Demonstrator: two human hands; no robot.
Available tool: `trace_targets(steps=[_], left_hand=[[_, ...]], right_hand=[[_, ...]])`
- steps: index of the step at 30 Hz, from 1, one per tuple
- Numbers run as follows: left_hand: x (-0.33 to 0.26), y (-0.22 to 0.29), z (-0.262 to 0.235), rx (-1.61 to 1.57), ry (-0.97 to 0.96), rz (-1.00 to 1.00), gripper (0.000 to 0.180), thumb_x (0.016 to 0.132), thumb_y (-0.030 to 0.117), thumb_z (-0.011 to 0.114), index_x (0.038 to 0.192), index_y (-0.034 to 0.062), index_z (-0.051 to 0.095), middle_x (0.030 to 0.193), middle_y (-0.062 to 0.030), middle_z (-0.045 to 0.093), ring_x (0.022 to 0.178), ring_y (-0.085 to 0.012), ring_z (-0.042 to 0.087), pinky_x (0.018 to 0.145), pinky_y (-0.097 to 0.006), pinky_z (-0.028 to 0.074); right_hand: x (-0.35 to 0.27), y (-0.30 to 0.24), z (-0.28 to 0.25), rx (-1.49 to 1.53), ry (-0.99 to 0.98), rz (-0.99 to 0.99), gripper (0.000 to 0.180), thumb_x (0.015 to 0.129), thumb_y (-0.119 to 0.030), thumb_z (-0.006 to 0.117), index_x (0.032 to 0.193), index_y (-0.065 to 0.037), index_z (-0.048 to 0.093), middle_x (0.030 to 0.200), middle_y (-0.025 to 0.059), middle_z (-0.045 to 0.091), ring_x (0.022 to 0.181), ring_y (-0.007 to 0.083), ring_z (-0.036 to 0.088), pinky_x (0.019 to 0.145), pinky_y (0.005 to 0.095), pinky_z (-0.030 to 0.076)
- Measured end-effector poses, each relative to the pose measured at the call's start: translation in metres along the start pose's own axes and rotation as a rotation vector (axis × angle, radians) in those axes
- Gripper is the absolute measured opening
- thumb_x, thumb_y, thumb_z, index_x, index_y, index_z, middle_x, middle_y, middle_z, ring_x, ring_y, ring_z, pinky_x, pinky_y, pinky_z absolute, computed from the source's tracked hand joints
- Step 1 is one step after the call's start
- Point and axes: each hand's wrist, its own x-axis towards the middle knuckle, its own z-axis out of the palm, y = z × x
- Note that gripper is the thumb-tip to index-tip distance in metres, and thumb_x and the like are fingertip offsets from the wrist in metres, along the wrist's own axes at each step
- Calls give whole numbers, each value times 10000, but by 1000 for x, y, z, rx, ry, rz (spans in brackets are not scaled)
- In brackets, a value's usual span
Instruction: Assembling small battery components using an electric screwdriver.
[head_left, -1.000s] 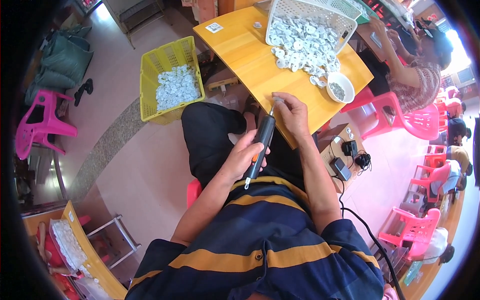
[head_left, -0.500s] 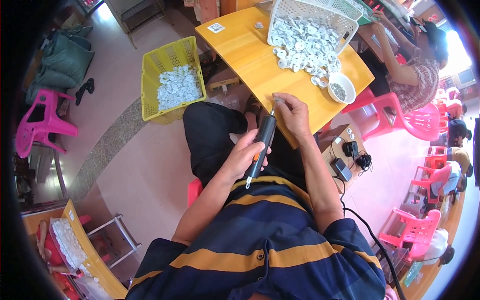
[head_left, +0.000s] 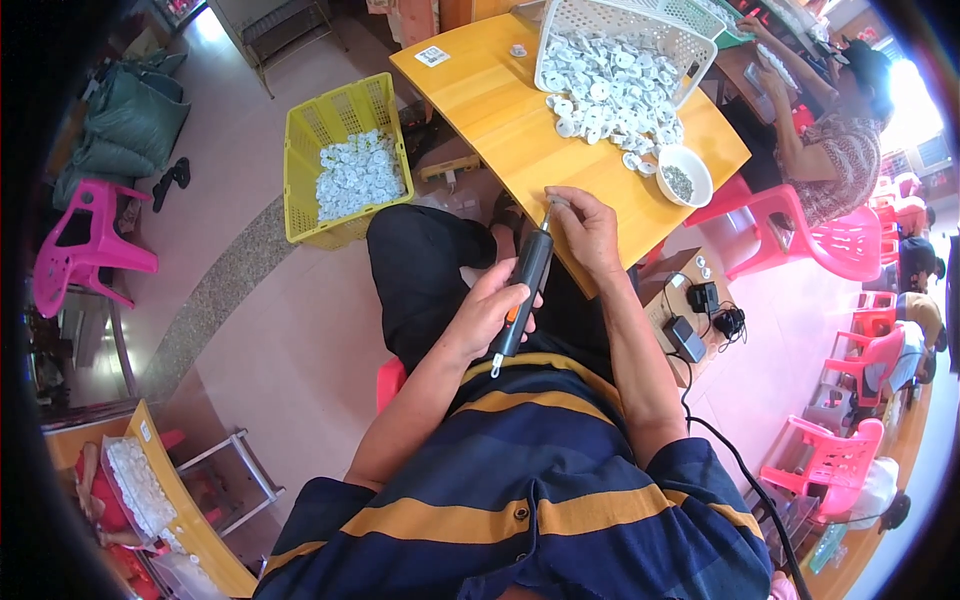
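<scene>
My left hand (head_left: pixel 484 314) is wrapped round a black electric screwdriver (head_left: pixel 532 270), its thumb lying beside an orange switch. The screwdriver slants away from my body, with its bit at the far end and a white loop at the near end. At the bit's tip, my right hand (head_left: pixel 592 235) pinches a small whitish piece (head_left: pixel 557 202) over the table's near edge; the fingers cover most of it. Further off on the wooden table (head_left: pixel 470 85), a pile of white round plastic parts (head_left: pixel 610 90) spills from a tipped white basket (head_left: pixel 690 52). A white bowl (head_left: pixel 700 190) of small metal screws (head_left: pixel 677 180) stands at the right.
On the floor to the left, a yellow crate (head_left: pixel 298 190) holds many white parts. Black adapters (head_left: pixel 685 338) and cables lie on a box by my right arm. Pink chairs (head_left: pixel 95 240) stand around. Another person (head_left: pixel 835 140) works at the far right.
My hands and the screwdriver stay almost where they were. At the far right, the other person's arms have shifted slightly.
</scene>
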Motion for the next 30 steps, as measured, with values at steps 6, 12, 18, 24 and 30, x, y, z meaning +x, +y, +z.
trace_targets(steps=[6, 12, 18, 24, 30], left_hand=[[2, -5, -7, 15, -40, 6, 420, 996, 156, 522, 1389, 33, 443, 988, -94, 648, 707, -143, 665, 590, -283, 580], [2, -5, -6, 22, -30, -2, 414, 992, 162, 525, 1378, 31, 449, 986, -94, 648, 708, -143, 666, 584, -280, 577], [1, 0, -1, 6, -10, -7, 371, 976, 159, 523, 1326, 43, 481, 958, -77, 625, 667, -131, 646, 566, -281, 558], [1, 0, -2, -35, -35, -7, 361, 984, 177, 526, 1318, 45, 490, 966, -79, 634, 675, -140, 657, 558, -282, 559], [2, -1, -2, -178, -90, -36, 353, 989, 202, 522, 1304, 44, 508, 992, -107, 655, 702, -167, 674, 576, -301, 588]], right_hand=[[0, 0, 1, 16, 5, 0, 214, 958, -15, 641, 1158, -2, 717, 989, 40, 737, 889, 87, 662, 810, 235, 532], [-1, -2, 1, 9, 4, 11, 214, 955, -10, 640, 1155, 0, 715, 991, 43, 740, 894, 90, 668, 818, 237, 536], [-1, -2, 2, 33, 16, 13, 212, 960, -20, 638, 1155, -3, 719, 981, 41, 742, 886, 90, 670, 815, 237, 538], [-2, -6, 1, 51, 26, 41, 207, 964, -41, 645, 1153, -5, 723, 972, 33, 739, 873, 83, 661, 802, 233, 534], [0, -6, -2, 149, 13, 134, 202, 971, -45, 641, 1154, 2, 713, 997, 27, 732, 892, 83, 657, 811, 230, 526]])
